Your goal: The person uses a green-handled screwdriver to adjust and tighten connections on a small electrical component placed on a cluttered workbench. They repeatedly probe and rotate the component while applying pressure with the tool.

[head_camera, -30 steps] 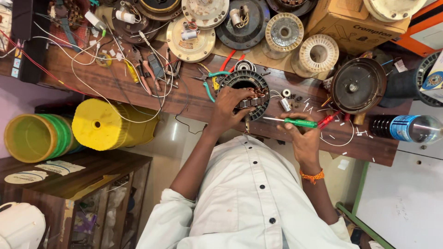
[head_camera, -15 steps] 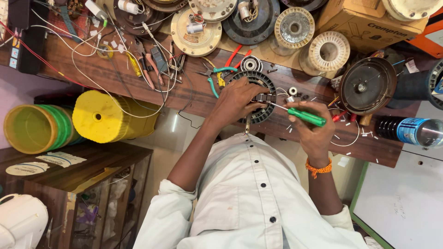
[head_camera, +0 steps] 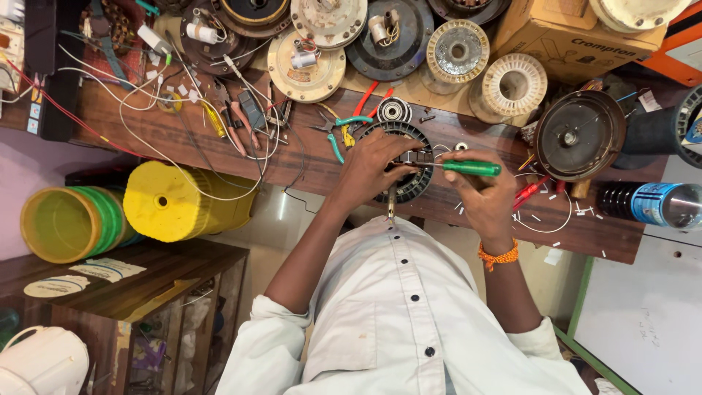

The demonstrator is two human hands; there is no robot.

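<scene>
My left hand (head_camera: 371, 167) rests on a dark round motor stator (head_camera: 413, 186) lying on the wooden bench (head_camera: 183, 143), fingers pressed on its top. My right hand (head_camera: 479, 194), with an orange thread at the wrist, grips a green-handled screwdriver (head_camera: 472, 168). The screwdriver lies level, its metal tip pointing left onto the middle of the stator beside my left fingers. A thin rod or wire hangs from the stator's near edge over the bench edge.
Pliers with teal (head_camera: 344, 128) and red handles, a bearing (head_camera: 395, 110), loose wires and round fan motor parts (head_camera: 306, 66) crowd the bench. A dark motor cover (head_camera: 579, 135), a cardboard box (head_camera: 563, 33) and a bottle (head_camera: 658, 205) sit right. Yellow drums (head_camera: 175, 201) stand lower left.
My right hand has swung the screwdriver up and left, so its tip now sits on the stator. My left hand has stayed on the stator.
</scene>
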